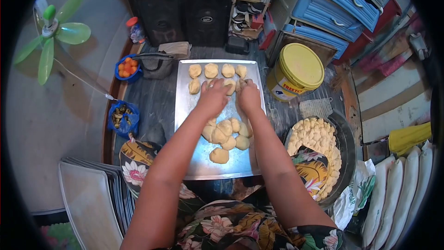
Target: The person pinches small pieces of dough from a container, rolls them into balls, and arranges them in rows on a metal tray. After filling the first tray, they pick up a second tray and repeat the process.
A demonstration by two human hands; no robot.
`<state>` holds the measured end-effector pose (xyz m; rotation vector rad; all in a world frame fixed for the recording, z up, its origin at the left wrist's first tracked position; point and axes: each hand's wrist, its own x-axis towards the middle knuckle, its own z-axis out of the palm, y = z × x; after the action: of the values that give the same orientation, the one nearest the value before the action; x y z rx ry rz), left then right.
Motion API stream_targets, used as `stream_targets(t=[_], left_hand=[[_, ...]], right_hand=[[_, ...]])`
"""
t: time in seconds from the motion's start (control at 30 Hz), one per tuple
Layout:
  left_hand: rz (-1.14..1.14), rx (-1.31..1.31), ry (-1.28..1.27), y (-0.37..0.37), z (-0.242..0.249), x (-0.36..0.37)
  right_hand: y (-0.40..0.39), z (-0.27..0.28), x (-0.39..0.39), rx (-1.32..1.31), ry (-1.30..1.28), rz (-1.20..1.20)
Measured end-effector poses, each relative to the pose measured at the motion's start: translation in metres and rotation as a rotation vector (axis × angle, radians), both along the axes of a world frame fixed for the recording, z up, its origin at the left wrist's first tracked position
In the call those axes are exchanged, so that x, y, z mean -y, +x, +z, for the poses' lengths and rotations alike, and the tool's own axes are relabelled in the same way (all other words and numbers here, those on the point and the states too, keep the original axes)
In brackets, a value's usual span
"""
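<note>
Handling dough balls (pixel 211 70) on the tray (pixel 184 106) here: left hand (pixel 214 97) and right hand (pixel 249 96) both curl over second-row ones, but can't tell if either's actually gripping. Should be light, soft, easily dented, maybe tacky, so I'd cup the sides gently.

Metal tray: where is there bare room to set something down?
The metal tray shows bare metal along its near edge, below the lone dough piece; down its left side; and in a small patch between the dough cluster and the left hand and right hand. Crowded: the far end, among the dough balls.
</note>
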<state>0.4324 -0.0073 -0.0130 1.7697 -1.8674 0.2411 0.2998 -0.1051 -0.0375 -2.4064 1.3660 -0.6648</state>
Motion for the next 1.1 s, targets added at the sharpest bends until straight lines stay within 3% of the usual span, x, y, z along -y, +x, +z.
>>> stream_targets(t=[0.07,0.13,0.2,0.23,0.3,0.33,0.4,0.47,0.5,0.53,0.6,0.67,0.73,0.8,0.9,1.0,1.07,1.1], left_hand=[[-0.012,-0.209,0.395,0.013,0.029,-0.016],[-0.048,-0.259,0.465,0.031,0.022,-0.025],[-0.181,-0.222,0.870,0.043,0.017,-0.039],[-0.243,-0.311,0.845,0.047,0.004,-0.049],[-0.210,-0.337,0.774,0.042,0.005,-0.071],[-0.182,-0.369,0.694,0.041,0.007,-0.079],[-0.164,-0.424,0.660,0.043,0.007,-0.081],[0.236,-0.797,0.652,0.042,0.011,-0.082],[0.231,-0.797,0.654,0.042,0.011,-0.080],[0.299,-0.780,0.553,0.045,0.009,-0.077],[0.362,-0.762,0.455,0.051,0.001,-0.077],[0.275,-0.454,0.332,0.056,-0.008,-0.080],[0.215,-0.415,0.404,0.058,-0.008,-0.081],[0.160,-0.372,0.469,0.058,-0.003,-0.080],[0.251,-0.389,0.321,0.044,0.005,-0.082],[0.336,-0.343,0.375,0.035,0.010,-0.079],[0.342,-0.025,0.370,0.032,0.007,-0.075],[0.336,-0.026,0.366,0.031,0.007,-0.073]], right_hand=[[-0.003,0.008,-0.020,-0.182,-0.214,-0.045],[-0.007,0.024,-0.032,-0.166,-0.158,-0.032],[-0.011,0.035,-0.044,-0.094,0.306,0.278],[-0.013,0.041,-0.052,-0.088,0.308,0.282],[-0.014,0.054,-0.069,-0.348,0.468,0.728],[-0.014,0.056,-0.069,-0.343,0.464,0.729],[-0.015,0.061,-0.064,-0.143,0.800,0.695],[-0.013,0.059,-0.059,-0.064,0.684,0.675],[-0.014,0.057,-0.057,0.008,0.576,0.651],[-0.011,0.053,-0.056,0.006,0.579,0.646],[0.006,0.052,-0.058,0.295,0.480,0.466],[0.027,0.043,-0.066,0.195,0.377,0.388],[0.044,0.010,-0.069,0.164,0.036,0.270],[0.046,0.026,-0.081,0.182,0.089,0.268],[0.049,0.026,-0.083,0.199,0.103,0.166],[0.042,0.024,-0.075,0.138,0.165,0.284],[0.037,0.030,-0.069,0.030,0.194,0.379],[0.031,0.033,-0.067,0.028,0.189,0.373]])
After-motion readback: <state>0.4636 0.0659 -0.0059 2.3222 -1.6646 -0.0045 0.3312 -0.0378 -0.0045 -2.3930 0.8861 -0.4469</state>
